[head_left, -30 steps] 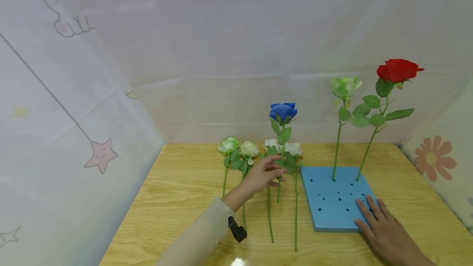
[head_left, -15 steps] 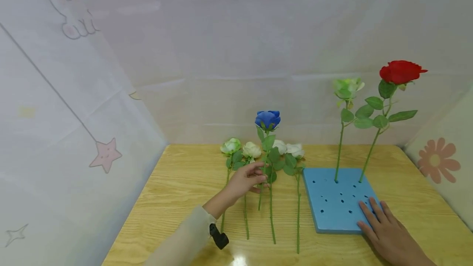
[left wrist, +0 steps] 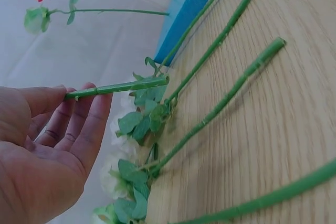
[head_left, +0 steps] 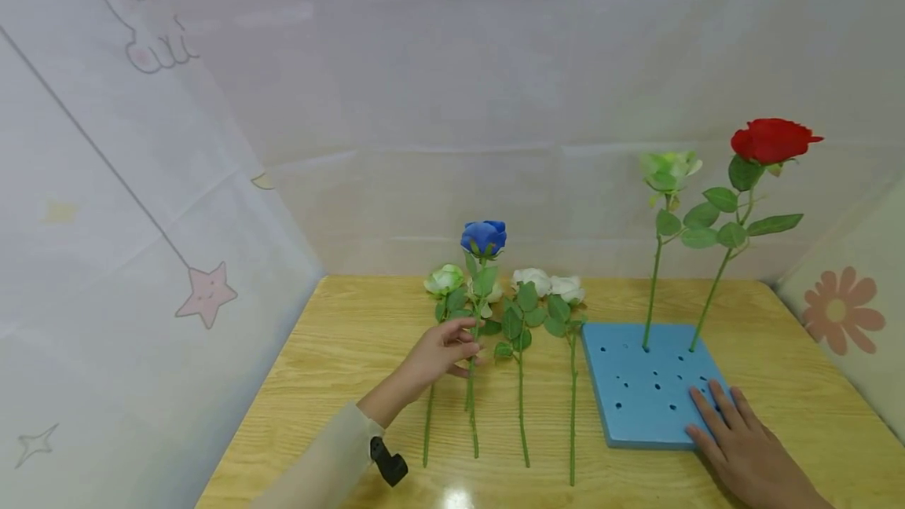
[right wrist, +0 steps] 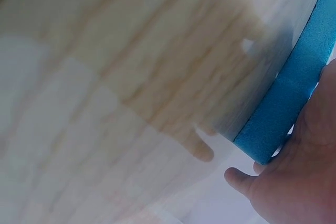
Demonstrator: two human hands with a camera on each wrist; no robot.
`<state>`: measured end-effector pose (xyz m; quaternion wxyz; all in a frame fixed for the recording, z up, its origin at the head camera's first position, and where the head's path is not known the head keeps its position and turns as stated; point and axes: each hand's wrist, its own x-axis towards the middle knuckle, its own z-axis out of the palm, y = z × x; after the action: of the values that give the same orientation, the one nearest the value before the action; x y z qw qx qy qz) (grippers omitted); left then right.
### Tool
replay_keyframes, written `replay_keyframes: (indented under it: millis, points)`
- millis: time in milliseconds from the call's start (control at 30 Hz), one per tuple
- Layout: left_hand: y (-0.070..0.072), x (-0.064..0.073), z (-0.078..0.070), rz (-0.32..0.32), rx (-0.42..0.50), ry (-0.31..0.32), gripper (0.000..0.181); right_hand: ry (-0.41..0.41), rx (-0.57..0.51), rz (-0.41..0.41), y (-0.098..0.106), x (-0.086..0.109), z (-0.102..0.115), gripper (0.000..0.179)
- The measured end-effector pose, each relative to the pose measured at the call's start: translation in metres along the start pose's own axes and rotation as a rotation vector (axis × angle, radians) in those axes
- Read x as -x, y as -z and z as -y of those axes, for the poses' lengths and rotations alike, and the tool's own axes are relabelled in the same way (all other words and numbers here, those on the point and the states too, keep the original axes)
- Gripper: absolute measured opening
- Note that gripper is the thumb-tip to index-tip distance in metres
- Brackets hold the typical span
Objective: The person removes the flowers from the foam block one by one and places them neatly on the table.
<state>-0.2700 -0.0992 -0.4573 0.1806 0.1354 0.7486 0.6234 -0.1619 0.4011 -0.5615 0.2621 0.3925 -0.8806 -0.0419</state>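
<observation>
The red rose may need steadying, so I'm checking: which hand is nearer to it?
Right: the right hand rests on the blue board, on the near side of the red rose; the left hand, holding the blue rose, is farther, off to the left.

Pale creased sheeting (head_left: pixel 452 100) — perhaps cloth — backs a wood-grain table (head_left: pixel 304 368).

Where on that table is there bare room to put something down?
Bare tabletop shows between its left edge and the four lying roses, beyond the left sleeve; and to the right of the blue board, beyond the right hand. It's crowded among the lying roses, where the left hand holds the blue rose raised.
</observation>
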Motion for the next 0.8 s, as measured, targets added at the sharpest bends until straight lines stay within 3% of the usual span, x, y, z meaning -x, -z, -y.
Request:
replay_keyframes:
  millis: [100,233,333,400,800]
  points:
    - [0.008,0.005,0.002,-0.009,-0.005,0.01,0.058,-0.056,-0.016,0.049,0.004,-0.001,0.003,0.059]
    - [0.018,0.01,0.006,-0.026,-0.012,0.027,0.058,-0.416,-0.238,0.305,0.01,-0.006,0.011,0.065]
    - [0.027,0.012,0.01,-0.039,-0.014,0.033,0.057,-0.679,-0.357,0.445,0.013,-0.012,0.013,0.073]
    - [0.033,0.014,0.013,-0.051,-0.023,0.035,0.057,-0.712,-0.373,0.469,0.014,-0.015,0.012,0.075]
    - [0.065,0.027,0.025,-0.092,-0.065,0.072,0.06,-0.726,-0.391,0.491,0.014,-0.016,0.01,0.078]
